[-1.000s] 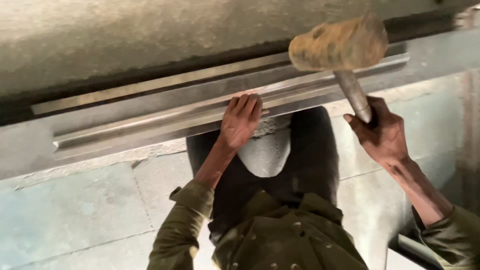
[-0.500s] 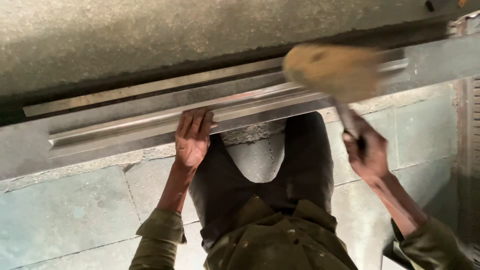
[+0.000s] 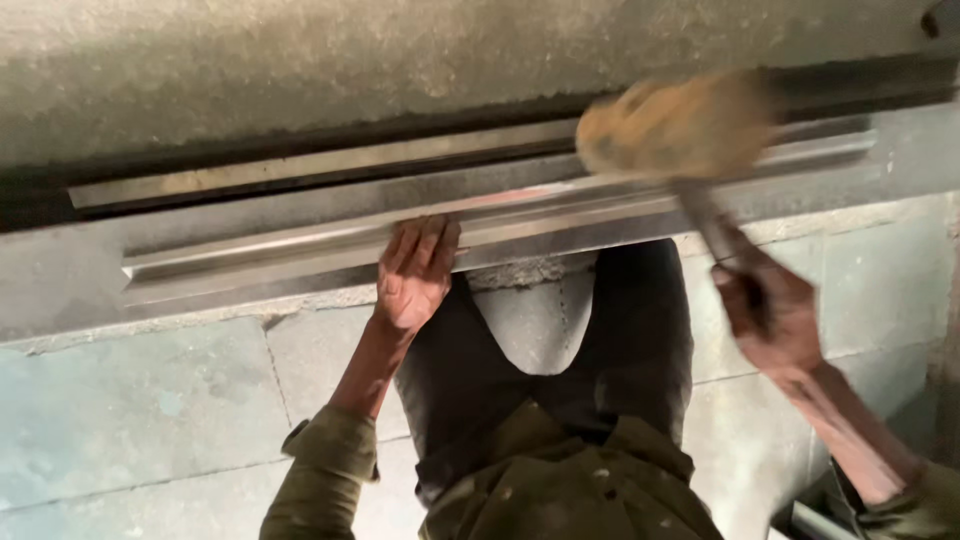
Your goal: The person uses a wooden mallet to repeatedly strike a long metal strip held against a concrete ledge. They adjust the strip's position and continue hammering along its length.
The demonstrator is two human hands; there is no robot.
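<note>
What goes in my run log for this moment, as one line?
left hand: flat on metal strip | right hand: grip on mallet, blurred over strip | stone floor below

mallet (image 3: 672, 128) blurred | right hand (image 3: 768, 315) blurred | right elbow cut off

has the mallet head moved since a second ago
Yes. The mallet head, swung by the right hand, has come down from above the long metal strip to blur right over it.
</note>
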